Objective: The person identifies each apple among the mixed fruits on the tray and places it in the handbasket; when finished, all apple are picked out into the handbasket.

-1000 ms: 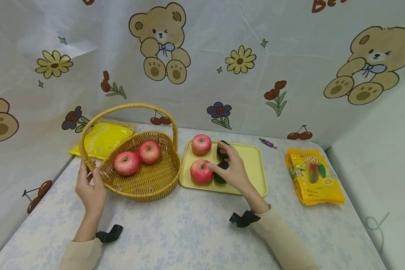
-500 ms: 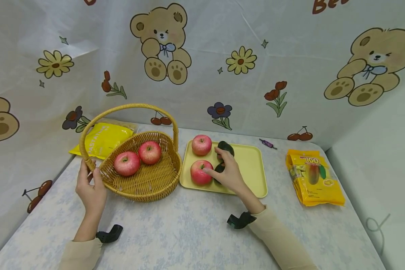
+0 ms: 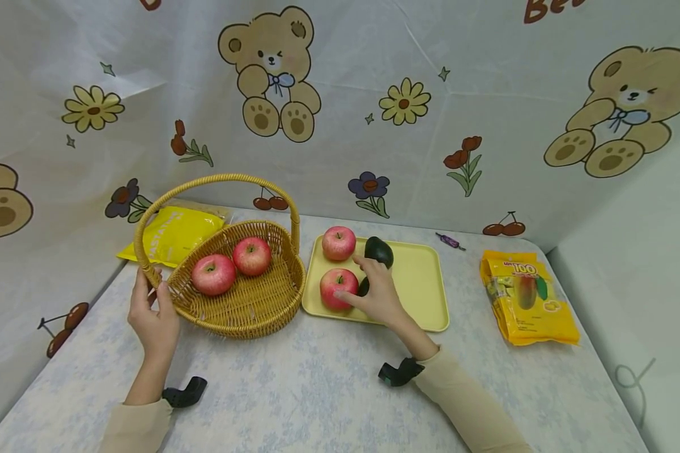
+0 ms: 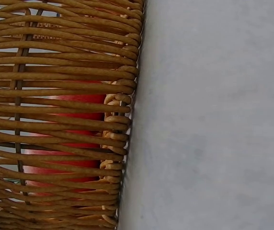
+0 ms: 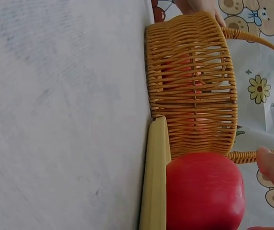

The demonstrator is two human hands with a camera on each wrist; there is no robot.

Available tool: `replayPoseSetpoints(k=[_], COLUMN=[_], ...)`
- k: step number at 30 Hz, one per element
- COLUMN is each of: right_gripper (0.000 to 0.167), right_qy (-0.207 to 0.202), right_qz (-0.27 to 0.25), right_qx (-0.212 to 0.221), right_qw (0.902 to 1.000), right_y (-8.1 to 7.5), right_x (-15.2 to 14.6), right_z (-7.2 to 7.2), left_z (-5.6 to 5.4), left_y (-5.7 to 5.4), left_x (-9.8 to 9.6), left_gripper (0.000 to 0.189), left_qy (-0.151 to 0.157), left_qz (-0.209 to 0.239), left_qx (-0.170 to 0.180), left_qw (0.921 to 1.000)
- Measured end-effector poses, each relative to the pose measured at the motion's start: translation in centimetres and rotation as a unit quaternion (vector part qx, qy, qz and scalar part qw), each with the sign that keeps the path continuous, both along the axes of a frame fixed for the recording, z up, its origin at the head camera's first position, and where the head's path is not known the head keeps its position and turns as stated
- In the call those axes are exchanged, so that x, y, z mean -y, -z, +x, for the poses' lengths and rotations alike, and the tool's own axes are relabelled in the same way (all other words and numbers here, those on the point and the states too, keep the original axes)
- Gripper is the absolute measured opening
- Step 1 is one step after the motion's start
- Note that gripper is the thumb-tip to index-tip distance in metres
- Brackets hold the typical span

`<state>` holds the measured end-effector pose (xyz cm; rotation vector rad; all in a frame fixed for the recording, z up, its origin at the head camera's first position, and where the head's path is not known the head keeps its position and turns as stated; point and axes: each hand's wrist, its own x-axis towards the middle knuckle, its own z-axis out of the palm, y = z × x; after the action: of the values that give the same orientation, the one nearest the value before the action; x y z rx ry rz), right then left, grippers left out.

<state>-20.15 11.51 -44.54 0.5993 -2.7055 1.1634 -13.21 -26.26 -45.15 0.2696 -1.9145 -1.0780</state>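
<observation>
My left hand (image 3: pixel 155 321) holds the wicker basket (image 3: pixel 249 327) at its left side, by the foot of the arched handle; fingertips are partly hidden behind it. Two red apples (image 3: pixel 213 274) lie inside the basket. To its right, a pale yellow tray (image 3: pixel 422 277) bears two more apples and two dark green avocados. Over the front apple (image 5: pixel 204 191) hovers my right hand (image 3: pixel 381 296), thumb and fingers spread, the thumb (image 5: pixel 273 165) raised above the apple in the right wrist view. The rear avocado (image 3: pixel 379 251) shows fully; the front one is mostly behind the hand. The other apple (image 3: pixel 339 243) sits at the tray's back left.
A yellow packet (image 3: pixel 184 233) lies behind the basket at left. On the right is a yellow mango candy bag (image 3: pixel 529 299). A small purple wrapped item (image 3: pixel 449 240) lies behind the tray. A bear-print cloth (image 3: pixel 340 157) hangs along the table's back.
My right hand has moved left and slightly toward me, from over the avocados to over the front apple, uncovering the rear avocado. The left hand stays at the basket.
</observation>
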Motion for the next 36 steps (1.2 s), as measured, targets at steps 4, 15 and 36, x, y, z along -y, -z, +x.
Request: replayPoseSetpoints(k=[4, 15, 36], right_gripper=[0.081, 0.083, 0.078], right_qy=[0.000, 0.011, -0.002], right_qz=[0.036, 0.104, 0.129], right_qx=[-0.021, -0.042, -0.077], right_qw=[0.9991, 0.9936, 0.9886], right_y=[0.4, 0.7, 1.2], right_x=[0.3, 1.0, 0.1], right_z=[0.0, 0.2, -0.4], left_z=[0.0, 0.1, -0.4], left_y=[0.0, -0.3, 0.6], left_x=[0.0, 0.2, -0.8], left_gripper=[0.043, 0.046, 0.043], left_qy=[-0.001, 0.001, 0.002], left_qz=[-0.001, -0.002, 0.053], left_qx=[0.003, -0.003, 0.002], left_qw=[1.0000, 1.0000, 0.9986])
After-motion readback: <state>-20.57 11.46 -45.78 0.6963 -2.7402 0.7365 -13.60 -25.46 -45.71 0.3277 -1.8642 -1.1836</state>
